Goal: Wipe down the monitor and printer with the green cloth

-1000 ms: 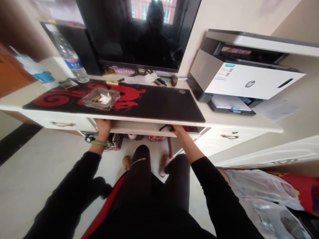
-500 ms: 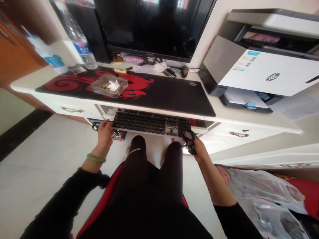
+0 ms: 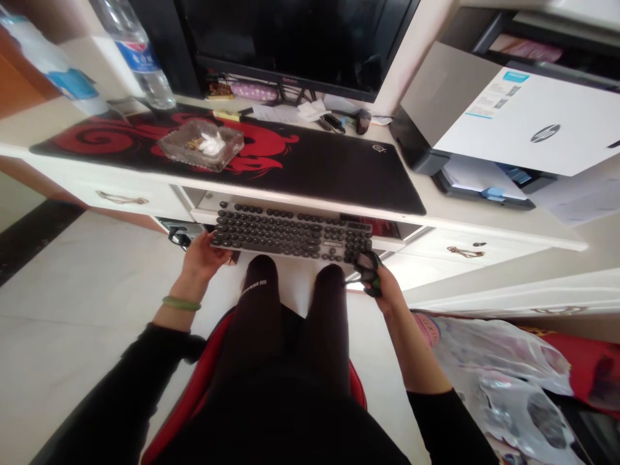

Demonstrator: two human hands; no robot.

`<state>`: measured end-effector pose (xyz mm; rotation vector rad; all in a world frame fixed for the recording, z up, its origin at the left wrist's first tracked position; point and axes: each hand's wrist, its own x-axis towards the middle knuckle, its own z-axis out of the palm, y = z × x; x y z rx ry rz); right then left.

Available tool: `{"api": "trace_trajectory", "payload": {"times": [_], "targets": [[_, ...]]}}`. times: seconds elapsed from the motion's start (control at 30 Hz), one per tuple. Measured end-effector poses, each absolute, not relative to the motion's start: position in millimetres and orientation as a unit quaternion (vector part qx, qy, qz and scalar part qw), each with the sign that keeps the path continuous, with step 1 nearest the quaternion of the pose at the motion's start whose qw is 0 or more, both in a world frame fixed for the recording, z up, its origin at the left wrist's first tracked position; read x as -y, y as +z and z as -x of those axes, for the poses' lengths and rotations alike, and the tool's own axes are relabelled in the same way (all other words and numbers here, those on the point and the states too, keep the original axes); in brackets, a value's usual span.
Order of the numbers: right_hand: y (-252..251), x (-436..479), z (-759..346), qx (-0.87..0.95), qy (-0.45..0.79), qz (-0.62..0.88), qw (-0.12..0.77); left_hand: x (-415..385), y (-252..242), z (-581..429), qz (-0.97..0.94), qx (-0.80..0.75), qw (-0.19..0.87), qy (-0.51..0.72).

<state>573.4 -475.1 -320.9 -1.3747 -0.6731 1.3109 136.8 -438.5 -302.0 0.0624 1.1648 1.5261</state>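
Note:
A black-and-grey keyboard (image 3: 290,234) with round keys is in front of the open slot under the desktop, above my knees. My left hand (image 3: 201,255) grips its left end, fingers curled under the edge and thumb near the corner. At the other end, my right hand (image 3: 387,284) is closed around a black computer mouse (image 3: 368,270) with a short stretch of cable showing. The mouse overlaps the keyboard's right corner; whether those fingers also grip the keyboard is hidden.
On the desk mat (image 3: 329,168) stands a glass ashtray (image 3: 201,145). Behind are a monitor (image 3: 290,45), a water bottle (image 3: 140,61) and another mouse (image 3: 362,121). A printer (image 3: 513,123) stands right. Plastic bags (image 3: 504,349) lie on the lower right.
The keyboard has tilted so that more of its key face shows, and its left end has come slightly toward me with my left hand. The camera view has shifted a little.

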Motion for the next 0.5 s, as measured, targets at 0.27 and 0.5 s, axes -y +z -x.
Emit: {"api": "trace_trajectory", "payload": {"times": [0.27, 0.5], "targets": [[-314.2, 475.3, -573.7, 0.263, 0.545, 0.574, 0.552, 442.3, -297.5, -146.9, -0.032, -0.396, 0.629, 0.668], [-307.8, 476.3, -576.1, 0.256, 0.549, 0.557, 0.568, 438.9, -299.8, -138.3, -0.017, -0.404, 0.675, 0.617]]}}
